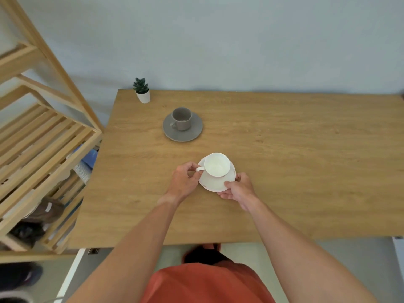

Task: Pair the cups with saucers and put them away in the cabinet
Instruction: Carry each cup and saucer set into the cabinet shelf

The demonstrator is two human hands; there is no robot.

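Note:
A white cup [217, 164] stands on a white saucer [213, 183] near the middle of the wooden table [295, 171]. My left hand [183, 179] pinches the cup's handle on its left side. My right hand [237, 189] grips the saucer's near right rim, thumb on top and fingers under it. Farther back, a grey cup [181, 118] sits on a grey saucer [190, 133], its handle facing front left, with neither hand near it. The wooden slatted shelf unit [43, 141] stands to the left of the table.
A small potted succulent [142, 90] stands at the table's back left corner. The shelf unit's lower levels hold dark and blue items, a stack of white cups among them. A pale wall runs behind the table.

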